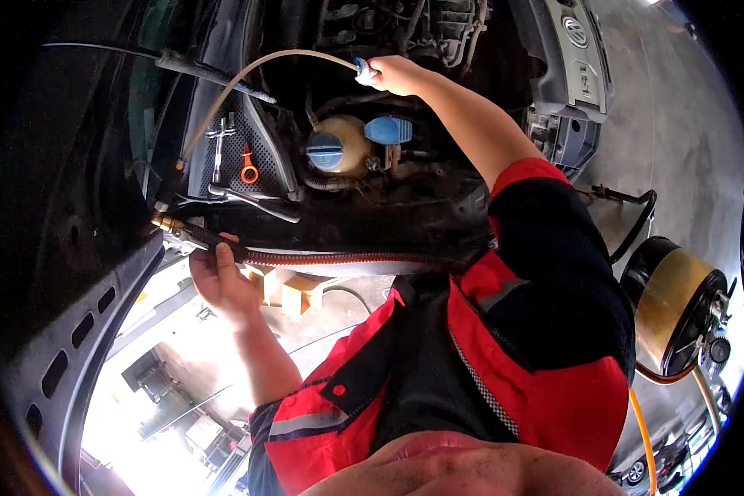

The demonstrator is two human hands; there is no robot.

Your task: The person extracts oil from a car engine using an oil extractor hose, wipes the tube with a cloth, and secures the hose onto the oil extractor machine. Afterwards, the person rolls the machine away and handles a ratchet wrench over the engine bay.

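In the head view, at upper centre of the frame, fingers and thumb of the right hand closed firmly around a small blue-and-white piece – too covered to tell its exact shape. From there, running leftward in a high arch and down, a thin tan tube, with a small brass-coloured tip at left of centre.

At left, below that tip and apart from it, a brass-coloured fitting at the end of a black grip. Around the grip, the left hand, curled shut with the thumb laid along it. Leading rightward from the grip, a reddish ribbed hose, reaching toward the jacket near the centre.

Between tube and grip, lying on a perforated panel: a silver bar tool, an orange ring-shaped tool and, lower down, a silver ratchet. At centre, a yellowish reservoir with a blue cap, and just to its right another blue cap. At upper right, a car front with a round badge; at right, on its side, a drum-like tank. At lower left of centre, cardboard boxes.
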